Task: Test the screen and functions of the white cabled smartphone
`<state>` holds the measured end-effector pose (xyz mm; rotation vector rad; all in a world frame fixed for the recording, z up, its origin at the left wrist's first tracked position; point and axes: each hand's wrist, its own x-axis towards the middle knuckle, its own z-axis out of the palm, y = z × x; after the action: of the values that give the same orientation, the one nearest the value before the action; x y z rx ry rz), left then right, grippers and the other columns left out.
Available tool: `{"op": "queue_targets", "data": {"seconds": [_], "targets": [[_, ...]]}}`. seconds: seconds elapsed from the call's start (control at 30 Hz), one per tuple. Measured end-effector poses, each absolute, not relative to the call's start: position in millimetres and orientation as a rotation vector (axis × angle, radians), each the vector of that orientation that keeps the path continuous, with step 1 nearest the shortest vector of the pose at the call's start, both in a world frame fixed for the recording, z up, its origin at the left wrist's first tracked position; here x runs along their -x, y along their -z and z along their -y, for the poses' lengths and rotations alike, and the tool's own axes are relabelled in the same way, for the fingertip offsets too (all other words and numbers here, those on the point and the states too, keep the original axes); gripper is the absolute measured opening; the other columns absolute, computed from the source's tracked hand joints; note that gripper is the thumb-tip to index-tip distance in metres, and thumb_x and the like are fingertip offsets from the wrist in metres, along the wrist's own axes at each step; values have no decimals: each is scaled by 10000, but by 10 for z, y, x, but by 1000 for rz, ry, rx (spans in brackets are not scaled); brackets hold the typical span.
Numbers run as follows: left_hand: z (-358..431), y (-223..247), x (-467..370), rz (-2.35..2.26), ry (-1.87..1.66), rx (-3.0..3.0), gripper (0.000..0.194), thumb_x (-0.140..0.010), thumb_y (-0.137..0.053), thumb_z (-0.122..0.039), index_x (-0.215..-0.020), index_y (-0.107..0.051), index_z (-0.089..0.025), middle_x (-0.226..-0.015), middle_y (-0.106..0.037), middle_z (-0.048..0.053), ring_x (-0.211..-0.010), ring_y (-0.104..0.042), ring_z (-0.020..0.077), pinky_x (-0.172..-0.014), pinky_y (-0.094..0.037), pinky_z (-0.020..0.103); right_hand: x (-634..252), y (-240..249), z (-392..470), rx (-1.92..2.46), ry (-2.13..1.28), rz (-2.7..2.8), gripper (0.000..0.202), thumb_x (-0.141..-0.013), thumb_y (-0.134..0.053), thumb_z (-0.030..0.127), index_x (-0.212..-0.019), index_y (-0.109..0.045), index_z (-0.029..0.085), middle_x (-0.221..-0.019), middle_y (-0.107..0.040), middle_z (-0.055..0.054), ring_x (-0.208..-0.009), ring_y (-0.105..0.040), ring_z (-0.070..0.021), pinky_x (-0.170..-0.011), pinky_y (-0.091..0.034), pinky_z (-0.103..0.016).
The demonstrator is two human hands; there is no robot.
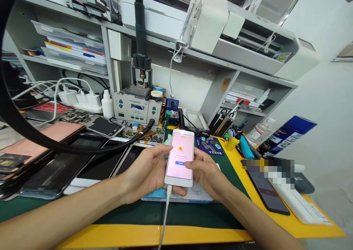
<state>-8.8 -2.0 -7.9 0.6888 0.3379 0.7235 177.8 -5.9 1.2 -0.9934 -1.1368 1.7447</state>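
Observation:
A white smartphone [179,169] is held upright in front of me, its lit pink screen showing a small yellow icon and a blue button. My left hand [150,171] grips its left edge, with some fingers hidden behind the phone. On the right edge, my right hand [206,171] also holds the phone, and its thumb lies over the screen by the blue button. A white charging cable [165,213] is plugged into the bottom of the phone and runs down past the mat's front edge. Beneath the hands lies a light blue and white flat item [154,195].
A grey soldering station [132,106] stands behind, its black hose crossing the left side. Several dismantled phones and screens [63,165] cover the left. At right lie a dark phone [266,187], a white box [306,206], a blue can [289,136] and a clear bottle [260,132].

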Motion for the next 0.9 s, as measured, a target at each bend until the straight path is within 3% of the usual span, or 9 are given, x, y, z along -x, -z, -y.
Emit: {"op": "queue_targets", "data": {"seconds": [0.33,0.63,0.9], "targets": [[27,58,87,-366,-726,-700,474,-971,-423,-387,-1334,-535,-103,-1061,-619,176,-981,-598,374,-787,-516,583,-1811,-5,32,933,-1802,1051,550,-610,-622,91,-1152,-639,183,-963,-725,-60,-827,-637,-217,-701,-504,-334],[26,55,82,-369,-720,-703,455,-967,-428,-365,-1328,-532,-108,-1119,-618,188,-961,-609,343,-762,-541,546,-1799,-22,48,962,-1780,1093,468,-710,-652,146,-1176,-627,186,-965,-726,-59,-813,-654,-211,-714,-511,-332],[68,10,66,-491,-737,-734,391,-900,-483,-165,-1286,-543,-142,-1040,-636,129,-937,-636,306,-735,-572,491,-1821,-17,27,843,-1846,1097,435,-761,-554,170,-1189,-627,192,-1115,-715,-89,-952,-644,-262,-786,-512,-389]]}}
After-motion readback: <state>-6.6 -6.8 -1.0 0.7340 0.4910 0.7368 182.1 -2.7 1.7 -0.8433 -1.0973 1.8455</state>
